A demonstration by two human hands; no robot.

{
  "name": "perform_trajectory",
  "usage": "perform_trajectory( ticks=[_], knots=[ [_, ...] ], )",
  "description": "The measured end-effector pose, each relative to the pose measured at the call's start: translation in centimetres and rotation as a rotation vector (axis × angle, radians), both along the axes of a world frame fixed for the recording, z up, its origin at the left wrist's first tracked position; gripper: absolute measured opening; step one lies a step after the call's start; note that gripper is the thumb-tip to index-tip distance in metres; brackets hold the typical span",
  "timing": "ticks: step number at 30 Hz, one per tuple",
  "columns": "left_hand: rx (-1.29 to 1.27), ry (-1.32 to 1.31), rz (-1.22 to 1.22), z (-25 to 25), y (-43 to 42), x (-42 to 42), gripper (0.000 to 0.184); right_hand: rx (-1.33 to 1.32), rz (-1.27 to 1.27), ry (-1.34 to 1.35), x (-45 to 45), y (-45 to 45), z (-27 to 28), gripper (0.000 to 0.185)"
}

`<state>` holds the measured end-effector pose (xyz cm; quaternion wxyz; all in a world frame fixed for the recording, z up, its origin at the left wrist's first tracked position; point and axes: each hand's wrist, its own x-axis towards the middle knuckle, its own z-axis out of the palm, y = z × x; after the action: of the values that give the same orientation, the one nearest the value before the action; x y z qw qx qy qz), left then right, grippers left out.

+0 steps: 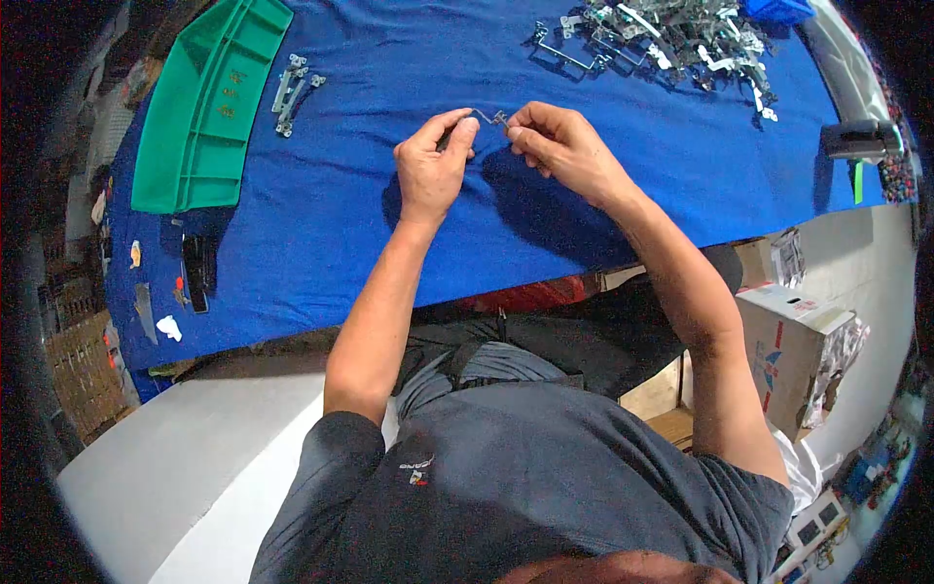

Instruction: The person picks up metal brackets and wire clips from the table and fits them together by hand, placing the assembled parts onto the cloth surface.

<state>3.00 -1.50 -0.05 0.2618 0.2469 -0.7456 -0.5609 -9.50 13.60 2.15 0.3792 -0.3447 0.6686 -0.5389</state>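
Note:
Over the blue cloth, a small bent metal bracket spans the gap between my two hands. My left hand pinches its left end between thumb and fingers. At the other end, the fingertips of my right hand are closed on the bracket near its small end piece, whose details are too small to make out. A few similar metal brackets lie to the left of my hands. Farther back on the right is a tangled pile of metal brackets.
A green plastic tray with a few small brass-coloured pieces stands at the left. Near it lie a black object and a white scrap. A metal clamp-like fixture sits at the right edge. Below the table is a cardboard box.

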Motion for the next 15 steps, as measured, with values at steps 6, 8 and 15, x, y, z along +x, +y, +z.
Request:
perform_trajectory(
  ticks=[6,8,15],
  knots=[
    [-0.015,0.013,-0.001,0.5,0.2,0.0,0.019,-0.017,-0.011,0.191,-0.6,0.0,-1.0,0.020],
    [-0.232,0.112,-0.052,0.5,0.1,-0.1,0.019,0.068,-0.027,0.415,-0.6,0.2,-0.2,0.019],
    [-0.241,0.082,-0.059,0.8,0.2,-0.1,0.021,-0.013,-0.093,0.298,-0.5,0.1,-0.8,0.016]
  ],
)
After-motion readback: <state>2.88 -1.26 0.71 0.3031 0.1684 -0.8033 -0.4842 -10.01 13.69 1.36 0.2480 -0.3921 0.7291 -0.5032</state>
